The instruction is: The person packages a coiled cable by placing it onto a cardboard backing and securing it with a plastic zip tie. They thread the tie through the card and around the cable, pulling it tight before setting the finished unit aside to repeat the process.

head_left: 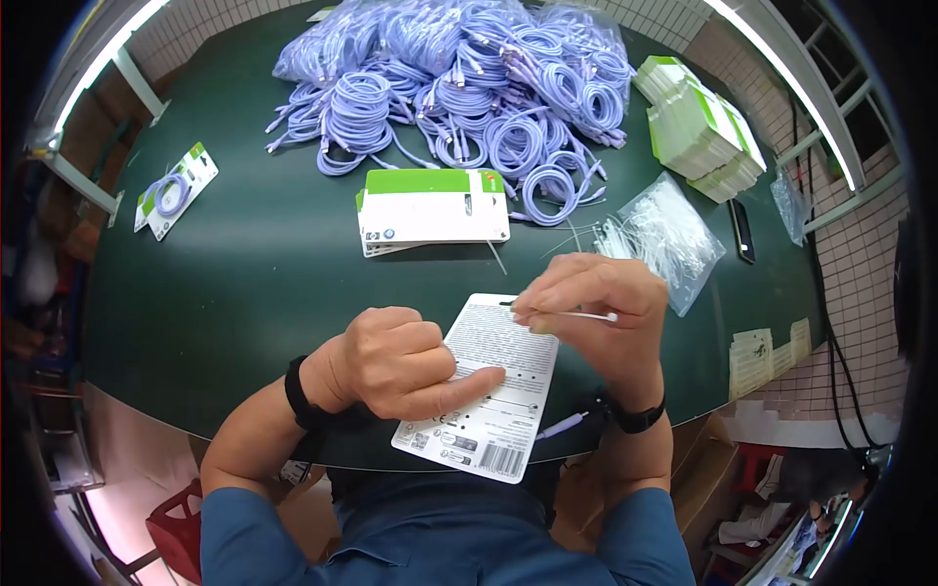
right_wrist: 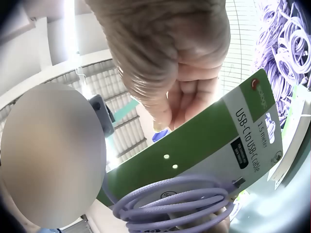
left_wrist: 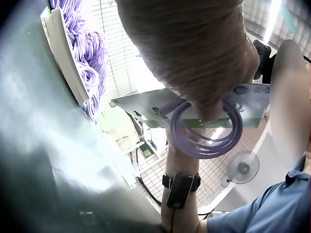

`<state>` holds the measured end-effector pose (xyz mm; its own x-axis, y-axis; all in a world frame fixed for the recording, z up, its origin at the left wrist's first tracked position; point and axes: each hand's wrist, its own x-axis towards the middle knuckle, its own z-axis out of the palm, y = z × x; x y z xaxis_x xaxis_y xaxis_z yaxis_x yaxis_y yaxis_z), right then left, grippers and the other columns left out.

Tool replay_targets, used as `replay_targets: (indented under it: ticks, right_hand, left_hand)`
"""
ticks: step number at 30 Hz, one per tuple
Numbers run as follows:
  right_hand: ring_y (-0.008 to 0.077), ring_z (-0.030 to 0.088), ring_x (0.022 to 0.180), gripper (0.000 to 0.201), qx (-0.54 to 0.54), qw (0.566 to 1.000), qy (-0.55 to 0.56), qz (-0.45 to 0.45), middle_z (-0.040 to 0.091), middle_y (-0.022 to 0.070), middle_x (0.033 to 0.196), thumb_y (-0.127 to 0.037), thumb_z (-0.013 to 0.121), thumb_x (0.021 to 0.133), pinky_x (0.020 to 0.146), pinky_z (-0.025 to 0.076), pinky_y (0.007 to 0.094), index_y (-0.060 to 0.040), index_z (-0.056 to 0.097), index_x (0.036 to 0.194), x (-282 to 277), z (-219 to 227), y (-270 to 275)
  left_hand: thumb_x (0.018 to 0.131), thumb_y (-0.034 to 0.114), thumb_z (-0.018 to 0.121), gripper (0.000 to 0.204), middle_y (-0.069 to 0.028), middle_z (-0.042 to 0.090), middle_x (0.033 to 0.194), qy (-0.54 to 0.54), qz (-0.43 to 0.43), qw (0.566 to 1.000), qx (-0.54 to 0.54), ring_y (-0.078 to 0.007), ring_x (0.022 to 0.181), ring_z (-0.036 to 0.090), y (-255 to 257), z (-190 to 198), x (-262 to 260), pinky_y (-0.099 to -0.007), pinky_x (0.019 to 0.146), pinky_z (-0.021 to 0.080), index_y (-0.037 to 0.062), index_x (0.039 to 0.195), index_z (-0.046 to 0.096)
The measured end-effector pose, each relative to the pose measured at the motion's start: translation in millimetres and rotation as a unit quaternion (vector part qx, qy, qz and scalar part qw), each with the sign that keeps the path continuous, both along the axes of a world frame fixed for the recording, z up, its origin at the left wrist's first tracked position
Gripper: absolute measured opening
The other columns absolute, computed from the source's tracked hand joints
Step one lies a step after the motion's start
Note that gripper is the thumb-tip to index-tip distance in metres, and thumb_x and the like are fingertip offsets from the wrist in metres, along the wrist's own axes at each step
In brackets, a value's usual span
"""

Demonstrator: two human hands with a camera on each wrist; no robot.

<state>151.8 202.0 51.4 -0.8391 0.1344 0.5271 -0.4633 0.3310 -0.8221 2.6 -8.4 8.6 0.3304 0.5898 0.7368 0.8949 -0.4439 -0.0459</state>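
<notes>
My left hand (head_left: 405, 361) grips a printed cardboard packaging card (head_left: 484, 391), thumb laid across its text side. Against the card's green-and-white front lies a coiled lilac USB-C cable (right_wrist: 170, 199), also held by the left fingers, which are partly hidden behind the card. One plug of the cable (head_left: 564, 425) pokes out past the card's lower right edge. Over the top right of the card, my right hand (head_left: 601, 298) pinches a thin white cable tie (head_left: 591, 315) between thumb and fingers. Small holes (right_wrist: 170, 161) pierce the middle of the card.
A big heap of coiled lilac cables (head_left: 459, 78) fills the far side. Nearer lies a stack of cards (head_left: 435, 215); more cards (head_left: 699, 127) stand at right, beside a bag of cable ties (head_left: 674, 234) and a phone (head_left: 742, 231). A card with a cable (head_left: 174, 193) sits far left.
</notes>
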Motion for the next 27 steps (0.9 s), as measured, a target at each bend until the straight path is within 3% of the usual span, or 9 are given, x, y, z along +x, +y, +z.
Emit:
replay_targets:
  ticks: [3,8,11,27]
  right_hand:
    - [0.0249,0.077,0.076,0.023,-0.006,0.999,0.039,0.017,0.078,0.0187,0.086,0.011,0.086,0.073,0.064,0.057,0.0298,-0.0007,0.077,0.090,5.4,6.9,-10.5]
    - [0.0253,0.080,0.084,0.022,0.009,0.998,0.011,0.056,0.080,0.0140,0.092,0.008,0.084,0.077,0.070,0.062,0.0312,-0.0032,0.076,0.095,9.9,10.9,-11.2]
    - [0.0253,0.080,0.085,0.023,-0.004,0.999,-0.010,0.054,0.081,0.0131,0.093,0.008,0.083,0.075,0.070,0.062,0.0307,-0.0039,0.077,0.094,9.6,10.0,-12.9]
    - [0.0222,0.080,0.085,0.025,0.007,0.997,-0.039,0.061,0.081,0.0089,0.092,0.008,0.084,0.076,0.069,0.061,0.0295,-0.0062,0.078,0.096,5.0,2.0,-15.6]
  left_hand:
    - [0.075,0.021,0.079,0.047,0.0073,0.043,0.068,-0.015,-0.013,1.000,-0.008,-0.0067,0.054,0.041,-5.1,-4.7,4.5,-0.0254,0.047,0.030,0.0176,0.122,0.078]
    - [0.075,0.021,0.079,0.047,0.0074,0.045,0.069,-0.026,-0.017,0.999,-0.017,-0.0065,0.055,0.042,-3.5,-5.9,6.1,-0.0253,0.047,0.030,0.0196,0.122,0.078]
    - [0.080,0.017,0.078,0.039,0.0093,0.035,0.064,-0.025,-0.031,0.999,0.006,-0.0054,0.052,0.041,0.6,-3.3,5.0,-0.0253,0.045,0.027,0.0096,0.118,0.076]
    - [0.079,0.020,0.077,0.036,0.0089,0.037,0.064,-0.027,-0.043,0.998,0.023,-0.0057,0.052,0.041,3.3,-6.7,8.1,-0.0257,0.045,0.027,0.0092,0.114,0.077]
